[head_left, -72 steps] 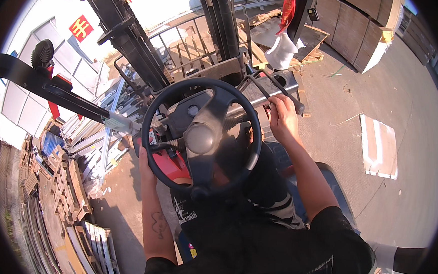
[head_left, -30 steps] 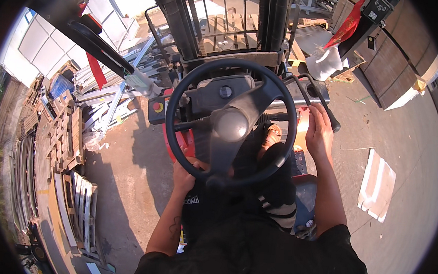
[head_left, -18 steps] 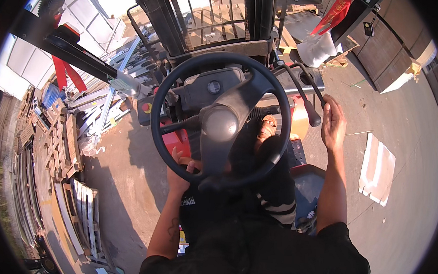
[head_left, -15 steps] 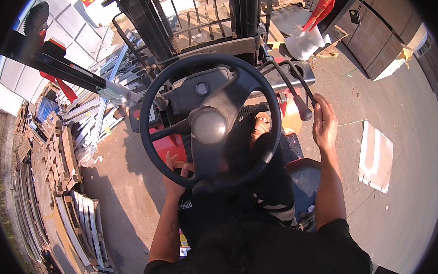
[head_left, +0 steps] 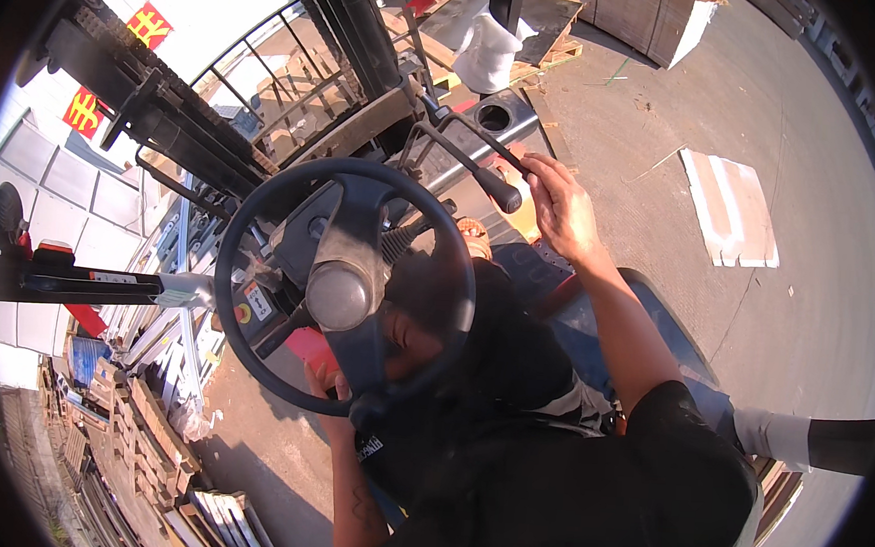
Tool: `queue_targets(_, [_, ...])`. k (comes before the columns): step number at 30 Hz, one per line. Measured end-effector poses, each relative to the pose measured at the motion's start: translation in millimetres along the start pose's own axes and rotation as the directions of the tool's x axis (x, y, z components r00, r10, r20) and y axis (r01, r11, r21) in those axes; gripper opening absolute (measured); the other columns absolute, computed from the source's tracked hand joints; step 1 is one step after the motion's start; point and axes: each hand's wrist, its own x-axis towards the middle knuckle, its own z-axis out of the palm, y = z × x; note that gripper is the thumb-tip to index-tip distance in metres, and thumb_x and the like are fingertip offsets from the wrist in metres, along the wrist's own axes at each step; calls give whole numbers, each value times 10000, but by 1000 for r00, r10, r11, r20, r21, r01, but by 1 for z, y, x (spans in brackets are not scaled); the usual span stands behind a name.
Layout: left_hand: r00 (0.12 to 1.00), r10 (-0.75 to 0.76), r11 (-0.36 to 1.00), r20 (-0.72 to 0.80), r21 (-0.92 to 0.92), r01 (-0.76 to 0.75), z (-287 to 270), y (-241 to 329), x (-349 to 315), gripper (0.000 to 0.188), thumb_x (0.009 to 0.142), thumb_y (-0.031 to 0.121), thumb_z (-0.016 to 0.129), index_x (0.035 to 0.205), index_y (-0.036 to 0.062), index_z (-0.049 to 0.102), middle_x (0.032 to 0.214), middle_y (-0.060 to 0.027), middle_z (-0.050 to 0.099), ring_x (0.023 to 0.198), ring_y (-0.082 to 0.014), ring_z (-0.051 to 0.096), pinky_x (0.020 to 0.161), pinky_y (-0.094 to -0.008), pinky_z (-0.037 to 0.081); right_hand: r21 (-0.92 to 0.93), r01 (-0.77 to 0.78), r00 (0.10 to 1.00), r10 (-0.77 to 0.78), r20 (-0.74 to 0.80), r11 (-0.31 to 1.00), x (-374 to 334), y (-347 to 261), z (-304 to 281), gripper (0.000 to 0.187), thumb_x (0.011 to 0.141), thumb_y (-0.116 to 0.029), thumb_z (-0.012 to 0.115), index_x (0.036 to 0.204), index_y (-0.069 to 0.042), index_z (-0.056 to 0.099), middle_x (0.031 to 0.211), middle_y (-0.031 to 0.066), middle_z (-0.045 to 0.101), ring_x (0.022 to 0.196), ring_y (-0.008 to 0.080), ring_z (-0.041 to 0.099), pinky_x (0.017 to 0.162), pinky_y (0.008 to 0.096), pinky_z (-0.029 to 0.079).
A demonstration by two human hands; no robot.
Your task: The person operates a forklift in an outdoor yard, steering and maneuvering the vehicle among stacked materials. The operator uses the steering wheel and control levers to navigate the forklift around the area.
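In front of me is a forklift's black steering wheel (head_left: pixel 465 265) with a round grey hub. My left hand (head_left: pixel 326 385) grips the lower left of its rim, fingers partly hidden by it. To the right, my right hand (head_left: pixel 562 211) is closed over the end of a thin black control lever (head_left: pixel 474 135), whose tip the fingers cover. Just left of that hand, a second lever (head_left: pixel 498 189) with a thick black knob stands untouched. My sandalled foot (head_left: pixel 475 238) shows beyond the wheel.
The dark mast (head_left: pixel 347 27) and a load guard (head_left: pixel 260 57) rise ahead. Wooden pallets (head_left: pixel 147 436) and metal profiles lie at the left. A large boxed stack (head_left: pixel 628 19) stands far right, with a flat cardboard sheet (head_left: pixel 730 209) on the ground nearer.
My view has turned right, so the wheel and mast appear farther left and tilted. My right hand's fingers now curl further over the lever; the left hand stays at the wheel.
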Motion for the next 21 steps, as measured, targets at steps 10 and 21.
queue_targets(10, [984, -84, 958, -154, -285, 37, -18, -1, 18, 771, 1197, 459, 548, 1797, 61, 273, 1650, -201, 573, 1478, -301, 588, 1200, -445, 479, 9, -18, 1000, 18, 12, 1000, 37, -6, 12, 254, 1119, -122, 647, 1337, -35, 745, 1381, 200, 752, 1191, 460, 751, 984, 492, 618])
queue_targets(21, [956, -89, 811, -280, -577, -94, 56, 103, 58, 597, 1260, 392, 457, 1704, -7, 462, 1576, -110, 645, 1411, -193, 618, 1213, -310, 470, -4, 9, 999, -8, 52, 1000, 32, 82, -60, 391, 1241, -227, 508, 1457, 34, 702, 1417, 210, 752, 1300, 312, 749, 1112, 428, 599])
